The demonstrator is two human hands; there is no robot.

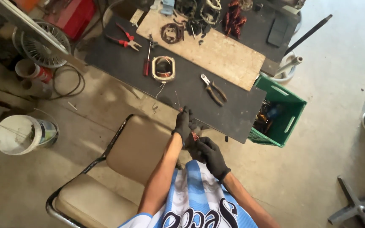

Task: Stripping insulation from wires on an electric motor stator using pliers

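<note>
Both gloved hands meet at the surface's near edge: my left hand pinches a strand of copper wire taut, my right hand closes underneath for control. Pliers lie within reach beside the wound coil.

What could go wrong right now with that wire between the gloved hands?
The thin copper wire runs from the left hand toward the wound coil; a tug might drag the coil off the black board's edge. The right hand crowds the same small bundle, so strands may kink or snap.
</note>
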